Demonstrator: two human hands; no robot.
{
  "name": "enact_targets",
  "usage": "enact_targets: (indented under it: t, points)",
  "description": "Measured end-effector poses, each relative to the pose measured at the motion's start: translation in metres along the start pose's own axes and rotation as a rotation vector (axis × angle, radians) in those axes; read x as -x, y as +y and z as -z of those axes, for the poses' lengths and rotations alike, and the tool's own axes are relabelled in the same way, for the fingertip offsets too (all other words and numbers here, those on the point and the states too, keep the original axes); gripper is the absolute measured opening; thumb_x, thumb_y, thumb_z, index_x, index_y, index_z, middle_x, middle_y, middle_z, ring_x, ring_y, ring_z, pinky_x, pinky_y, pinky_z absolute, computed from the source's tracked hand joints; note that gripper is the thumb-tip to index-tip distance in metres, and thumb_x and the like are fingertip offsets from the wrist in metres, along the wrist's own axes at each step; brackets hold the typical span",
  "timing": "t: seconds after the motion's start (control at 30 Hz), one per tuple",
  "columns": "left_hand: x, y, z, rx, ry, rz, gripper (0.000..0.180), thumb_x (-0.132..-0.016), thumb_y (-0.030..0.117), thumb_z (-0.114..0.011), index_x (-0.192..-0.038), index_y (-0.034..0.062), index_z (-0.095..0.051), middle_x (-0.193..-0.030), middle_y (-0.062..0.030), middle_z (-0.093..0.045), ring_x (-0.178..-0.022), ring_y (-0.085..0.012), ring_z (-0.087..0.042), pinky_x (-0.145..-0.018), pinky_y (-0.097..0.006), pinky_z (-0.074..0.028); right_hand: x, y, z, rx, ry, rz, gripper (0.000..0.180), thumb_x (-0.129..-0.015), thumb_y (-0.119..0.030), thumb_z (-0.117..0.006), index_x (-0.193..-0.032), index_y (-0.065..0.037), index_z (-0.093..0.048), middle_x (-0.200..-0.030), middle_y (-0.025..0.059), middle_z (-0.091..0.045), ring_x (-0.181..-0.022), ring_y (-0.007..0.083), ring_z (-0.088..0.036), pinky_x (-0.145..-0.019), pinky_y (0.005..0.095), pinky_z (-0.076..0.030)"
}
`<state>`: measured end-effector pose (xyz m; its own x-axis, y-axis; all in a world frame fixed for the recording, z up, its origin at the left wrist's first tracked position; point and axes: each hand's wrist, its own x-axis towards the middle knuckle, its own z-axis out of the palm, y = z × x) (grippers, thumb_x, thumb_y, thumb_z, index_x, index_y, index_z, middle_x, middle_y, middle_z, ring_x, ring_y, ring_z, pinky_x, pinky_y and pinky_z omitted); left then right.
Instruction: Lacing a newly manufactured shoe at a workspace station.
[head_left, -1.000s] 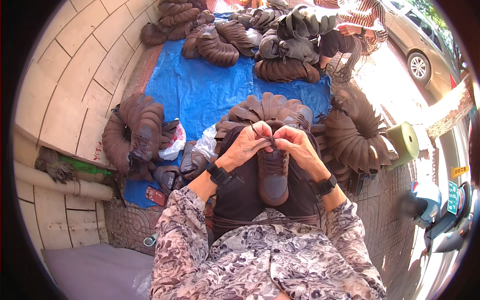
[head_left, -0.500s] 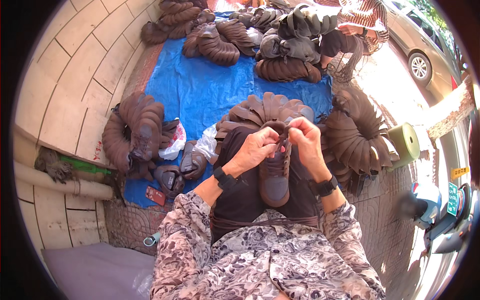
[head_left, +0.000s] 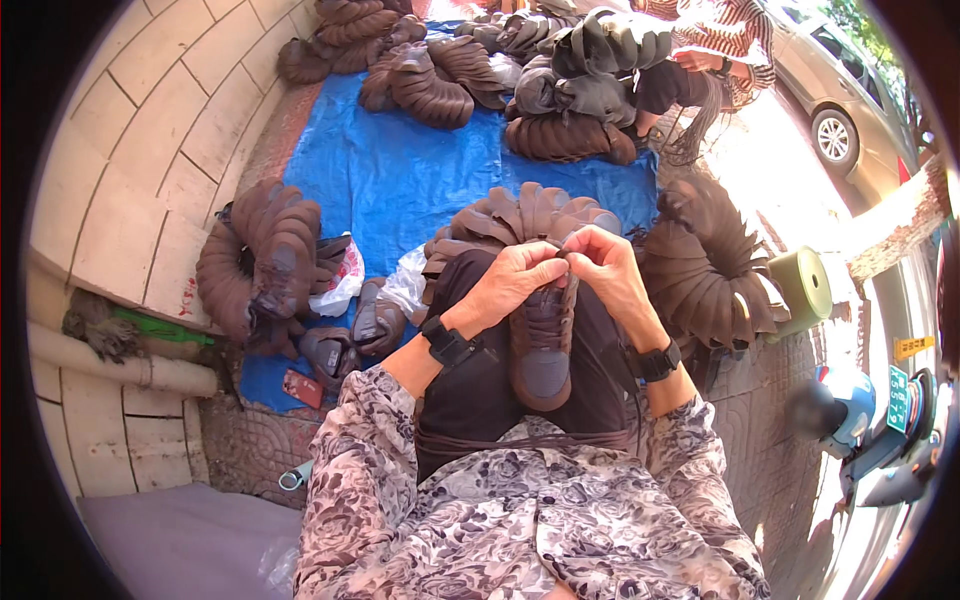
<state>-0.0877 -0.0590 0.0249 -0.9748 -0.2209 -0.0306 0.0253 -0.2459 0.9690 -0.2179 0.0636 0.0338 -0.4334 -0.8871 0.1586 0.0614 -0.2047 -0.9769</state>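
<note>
Blue tarp (head_left: 420, 165) spreads at twelve o'clock; on the dark lap (head_left: 465, 395), a brown shoe (head_left: 541, 365) points toe to six; at its twelve, left hand (head_left: 510, 285) and right hand (head_left: 610, 270) meet, fingertips pinched on dark lace (head_left: 562, 253)!

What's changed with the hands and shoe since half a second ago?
The left hand moved up, away from the body; the right hand moved inward, leftward. Apart then, they now meet, pinching the laces at the top of the shoe. Any letting go is too small to tell. The shoe stayed on the lap, toe toward the body.
</note>
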Motion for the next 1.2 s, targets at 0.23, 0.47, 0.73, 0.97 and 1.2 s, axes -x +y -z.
enact_targets:
  t: [0.23, 0.47, 0.73, 0.97, 1.2]
  points:
    - [0.0, 0.004, 0.003, -0.619, 0.06, -0.154, 0.027, -0.089, 0.016, -0.061, -0.11, 0.0009, -0.06, -0.095, -0.0004, -0.058, -0.092, -0.0075, -0.053, -0.081, -0.023, -0.044, -0.002, 0.003, -0.002, 0.164, 0.013, 0.02, 0.005, -0.082, -0.002, -0.058, -0.085, 0.001, -0.059, -0.077, -0.0027, -0.057, -0.068, 0.0028, -0.05, -0.061, 0.0182, -0.042]
    - [-0.014, -0.019, 0.039, -0.111, 0.219, -0.066, 0.053, -0.092, 0.025, -0.058, -0.135, 0.0037, -0.035, -0.124, -0.005, -0.045, -0.115, -0.0129, -0.043, -0.098, -0.028, -0.036, -0.01, 0.012, 0.014, -0.075, 0.249, -0.112, 0.027, -0.085, -0.009, -0.058, -0.11, 0.0, -0.053, -0.092, 0.0068, -0.059, -0.075, 0.0115, -0.057, -0.068, 0.0234, -0.047]
    - [-0.059, -0.048, 0.087, -0.142, -0.125, 0.322, 0.041, -0.1, 0.035, -0.038, -0.117, 0.0024, -0.057, -0.111, -0.0048, -0.061, -0.102, -0.0118, -0.055, -0.091, -0.027, -0.042, 0.043, 0.016, 0.031, 0.052, 0.354, -0.158, 0.017, -0.085, -0.007, -0.054, -0.1, 0.0, -0.059, -0.085, 0.0029, -0.061, -0.072, 0.0079, -0.057, -0.068, 0.0216, -0.047]
    - [-0.077, -0.013, 0.071, -0.635, 0.064, 0.612, 0.07, -0.082, 0.064, -0.053, -0.108, 0.0, -0.062, -0.093, -0.0094, -0.062, -0.079, -0.0171, -0.057, -0.065, -0.03, -0.045, 0.106, -0.01, -0.06, 0.581, -0.349, 0.147, 0.023, -0.075, 0.0, -0.061, -0.098, -0.002, -0.059, -0.085, 0.0121, -0.061, -0.076, 0.0273, -0.062, -0.068, 0.035, -0.05]
    - [-0.065, 0.011, 0.098, -0.033, 0.182, 0.454, 0.059, -0.083, 0.052, -0.058, -0.107, -0.0012, -0.052, -0.089, -0.0123, -0.058, -0.079, -0.0188, -0.055, -0.067, -0.03, -0.047, 0.072, 0.002, -0.074, 1.105, -0.157, 0.348, 0.059, -0.067, -0.003, -0.065, -0.123, -0.006, -0.044, -0.113, 0.0246, -0.047, -0.104, 0.0461, -0.048, -0.089, 0.0493, -0.041]
